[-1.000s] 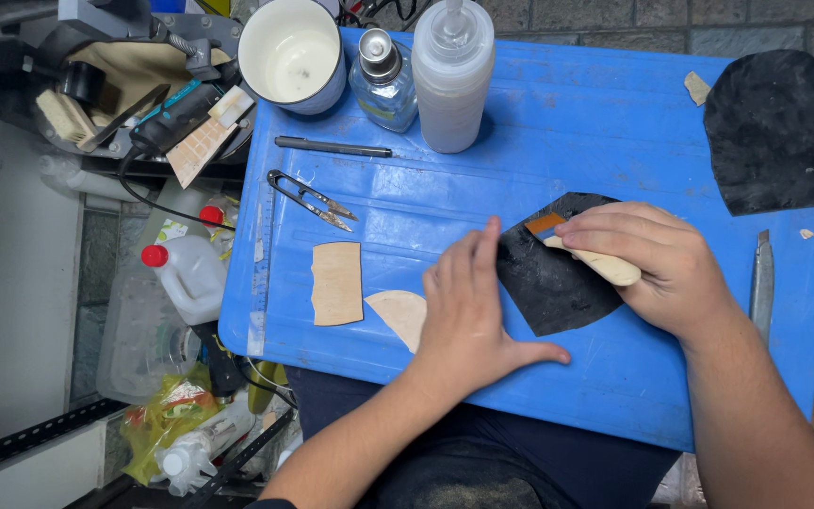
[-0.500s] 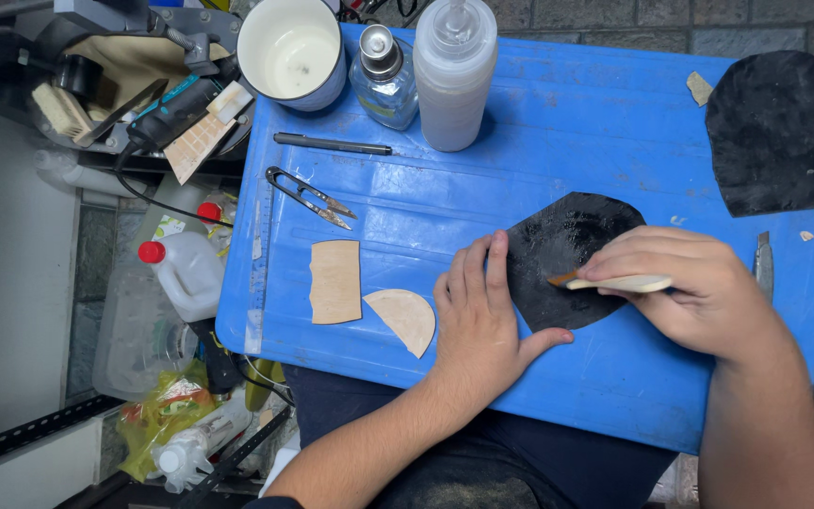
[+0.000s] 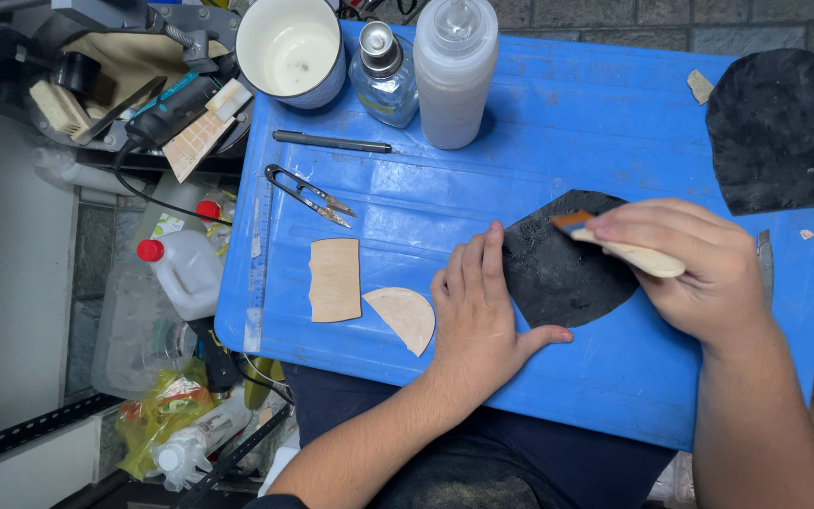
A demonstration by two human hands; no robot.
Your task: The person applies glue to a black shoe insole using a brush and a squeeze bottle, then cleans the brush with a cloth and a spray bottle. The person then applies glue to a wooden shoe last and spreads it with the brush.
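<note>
- The left hand (image 3: 478,316) lies flat and open on the blue board (image 3: 558,123), fingers spread, gripping nothing; its fingertips press the left edge of a dark leather piece (image 3: 558,273).
- The right hand (image 3: 694,273) is closed around a small brush (image 3: 619,247) with a pale wooden handle (the bristle end rests on the upper part of the dark piece).
- The dark leather piece lies near the middle of the board, between the two hands.
- Left of the left hand lie two tan leather pieces: a rectangular one (image 3: 334,279) and a half-round one (image 3: 404,316), just beside each other.
- Farther up the board sit thread snips (image 3: 308,195), a black pen (image 3: 332,141), a white cup (image 3: 291,47), a small glass bottle (image 3: 383,71) and a squeeze bottle (image 3: 454,71).
- A larger dark leather piece (image 3: 784,132) lies at the board's far right corner.
</note>
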